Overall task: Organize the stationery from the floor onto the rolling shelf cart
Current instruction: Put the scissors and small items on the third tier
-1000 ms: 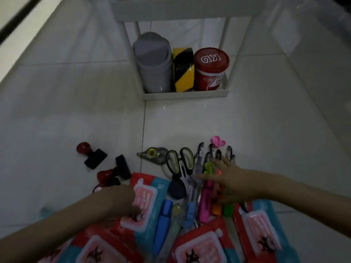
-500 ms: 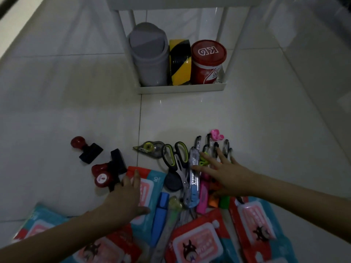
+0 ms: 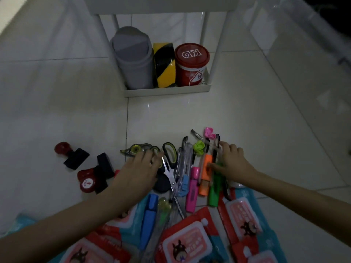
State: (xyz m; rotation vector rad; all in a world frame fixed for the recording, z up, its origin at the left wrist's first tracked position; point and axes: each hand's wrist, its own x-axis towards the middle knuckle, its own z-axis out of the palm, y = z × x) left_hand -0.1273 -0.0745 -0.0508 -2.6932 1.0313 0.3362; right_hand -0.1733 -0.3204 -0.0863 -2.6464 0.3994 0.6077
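Left hand: my left hand lies flat, fingers spread, over the scissors and the tape dispenser; I see it resting on them, nothing curled round.
Right hand: my right hand is down on the pens and highlighters, fingers bent over them; I cannot tell whether it has pinched any.
Stationery: all of it is on the floor in one heap between my hands, well apart from the cart.
Cart: the bottom tray already holds a grey bin, striped tape and a red tub, packed side by side.
Risk, scissors: the blades point back toward me, just beside my left palm; I judge a careless scoop could nick it.
Risk, pens: they lie loose and crossed, so a bunched grab would likely drop some, and round barrels roll on smooth tile.
Risk, light: the view is dim, so small pieces could be missed.
Around: three stamps sit left of the heap; wipe packs lie nearest me, partly under the markers.
In the way: the full bottom tray leaves little room; the upper shelf shows only its edge, so I cannot tell what space it has.
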